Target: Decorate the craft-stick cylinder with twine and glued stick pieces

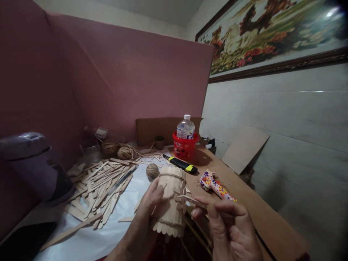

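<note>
My left hand (152,203) is closed around a small barrel-shaped craft (172,195) made of upright craft sticks, bound near its top and bottom with twine. Short stick pieces stand out from its right side. Between the thumb and fingers of my right hand (228,224) is a thin craft stick (193,200), its tip at the craft's right side; whether it touches cannot be told. Just behind the craft lies a small ball of twine (152,172). A black and yellow utility knife (181,164) rests beyond it, and a flower-patterned glue gun (216,185) lies to the right.
Loose craft sticks (106,188) are heaped on white sheeting at left, before larger twine balls (125,153). A purple bin (35,166) stands far left. At the back, a red bucket (184,146) holds a plastic bottle (186,127). A cardboard panel (244,148) leans on the right wall.
</note>
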Demonstrator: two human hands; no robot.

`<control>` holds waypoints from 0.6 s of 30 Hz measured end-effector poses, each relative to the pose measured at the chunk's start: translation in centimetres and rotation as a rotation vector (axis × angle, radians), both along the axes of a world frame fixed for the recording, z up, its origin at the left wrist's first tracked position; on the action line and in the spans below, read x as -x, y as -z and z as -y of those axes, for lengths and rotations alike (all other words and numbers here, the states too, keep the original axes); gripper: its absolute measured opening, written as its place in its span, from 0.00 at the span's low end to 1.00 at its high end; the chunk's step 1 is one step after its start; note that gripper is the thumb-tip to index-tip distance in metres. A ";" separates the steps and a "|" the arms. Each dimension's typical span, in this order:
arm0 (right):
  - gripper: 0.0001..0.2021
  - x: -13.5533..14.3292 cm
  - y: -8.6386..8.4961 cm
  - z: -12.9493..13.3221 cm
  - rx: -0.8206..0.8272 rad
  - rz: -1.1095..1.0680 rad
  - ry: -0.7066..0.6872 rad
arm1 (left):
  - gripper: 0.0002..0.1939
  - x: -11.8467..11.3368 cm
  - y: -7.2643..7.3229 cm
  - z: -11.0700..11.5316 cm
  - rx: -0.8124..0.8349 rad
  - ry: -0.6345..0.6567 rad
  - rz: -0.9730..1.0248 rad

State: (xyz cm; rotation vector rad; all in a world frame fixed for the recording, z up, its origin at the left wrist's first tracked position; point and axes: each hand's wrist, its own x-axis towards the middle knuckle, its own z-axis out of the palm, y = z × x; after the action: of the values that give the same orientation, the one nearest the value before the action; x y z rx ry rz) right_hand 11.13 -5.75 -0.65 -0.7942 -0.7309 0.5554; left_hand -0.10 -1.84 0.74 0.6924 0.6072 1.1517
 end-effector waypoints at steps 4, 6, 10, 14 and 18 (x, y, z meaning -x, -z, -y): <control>0.05 0.2 0.1 0.3 -0.040 0.066 0.026 | 0.24 -0.1 0.1 0.0 -0.026 0.007 0.047; 0.04 0.1 0.2 0.4 -0.064 0.123 0.037 | 0.25 -0.1 0.2 0.0 -0.035 0.039 0.024; 0.04 0.1 0.6 0.5 -0.121 0.188 0.053 | 0.27 0.1 0.4 0.1 -0.043 0.035 -0.021; 0.04 0.0 1.1 0.5 -0.113 0.230 0.043 | 0.28 0.2 0.4 0.1 -0.049 -0.007 -0.044; 0.04 -0.1 1.1 0.5 -0.113 0.229 0.044 | 0.28 0.2 0.7 0.0 -0.042 -0.007 -0.053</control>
State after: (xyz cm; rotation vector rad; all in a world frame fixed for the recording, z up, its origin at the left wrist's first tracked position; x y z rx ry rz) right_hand 11.23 -6.27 -1.77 -0.7743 -0.9445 0.3835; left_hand -0.31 -1.87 0.02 0.7587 0.6318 1.1580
